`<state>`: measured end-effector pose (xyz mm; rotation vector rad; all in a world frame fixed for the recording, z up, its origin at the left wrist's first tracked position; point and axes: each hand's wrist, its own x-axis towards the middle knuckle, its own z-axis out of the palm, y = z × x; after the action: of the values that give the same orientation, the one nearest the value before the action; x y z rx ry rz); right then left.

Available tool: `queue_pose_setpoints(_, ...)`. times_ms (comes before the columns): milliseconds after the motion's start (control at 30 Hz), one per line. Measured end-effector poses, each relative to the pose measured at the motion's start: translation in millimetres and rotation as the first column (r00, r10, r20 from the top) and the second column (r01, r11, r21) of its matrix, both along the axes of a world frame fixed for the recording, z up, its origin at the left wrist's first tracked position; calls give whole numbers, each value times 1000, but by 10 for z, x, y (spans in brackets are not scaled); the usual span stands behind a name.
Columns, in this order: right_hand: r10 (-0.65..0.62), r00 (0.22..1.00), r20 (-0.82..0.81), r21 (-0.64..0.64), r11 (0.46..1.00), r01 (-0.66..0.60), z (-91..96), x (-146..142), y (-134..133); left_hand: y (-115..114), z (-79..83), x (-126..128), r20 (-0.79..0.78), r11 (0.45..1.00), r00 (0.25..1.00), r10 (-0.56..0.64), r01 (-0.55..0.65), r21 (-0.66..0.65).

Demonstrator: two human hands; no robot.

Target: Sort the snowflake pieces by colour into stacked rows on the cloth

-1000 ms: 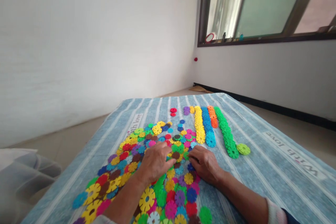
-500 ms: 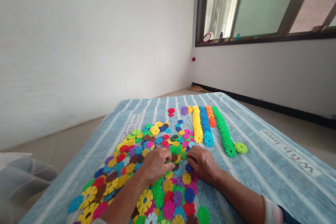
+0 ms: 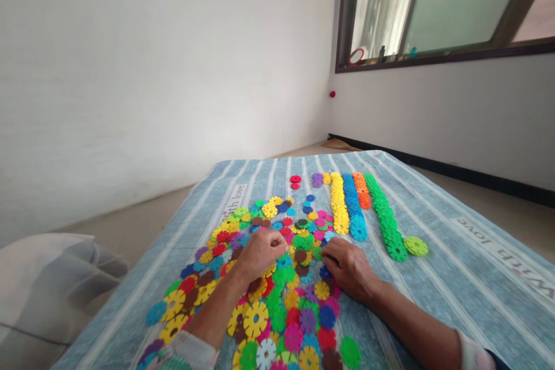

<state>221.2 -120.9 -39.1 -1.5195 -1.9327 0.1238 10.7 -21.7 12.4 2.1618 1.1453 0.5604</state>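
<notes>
Multicoloured plastic snowflake discs lying loose in a dense spread under and around both hands. Left hand clenched, fingers bunched over the spread; inside of the grip hidden, so no telling whether a disc is held. Right hand released, fingers curled down, fingertips just beside a green disc. Discs overlapping around the grip, so best pinched by one edge, without dragging neighbours. Ahead and right of the grip, long rows: yellow row, blue row, orange row, green row; lone green disc at the green row's near end. Underneath, blue striped bed cover printed "With love". Beyond, white wall, window high right, grey cushion low left, pale floor.
</notes>
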Motion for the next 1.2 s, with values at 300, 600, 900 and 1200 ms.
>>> queue_pose_setpoints(300, -24, 1000, 14, -10, 1000, 24, 20, -21, 8, -11, -37, 12, 20, 996, 1000, 23, -22, -85)
queue_pose_setpoints(600, -19, 1000, 3, 11, 1000, 19, -20, -11, 22, 1, -36, 5, 6, 997, 1000, -15, 16, -81)
queue_pose_setpoints(900, -18, 1000, 9, 12, 1000, 18, 0, -13, 17, 63, -100, -8, 3, 999, 1000, -21, 21, -26)
queue_pose_setpoints(1200, -14, 1000, 16, 15, 1000, 14, -15, -9, 16, 58, -80, -19, 13, 1000, 1000, 0, 0, -18)
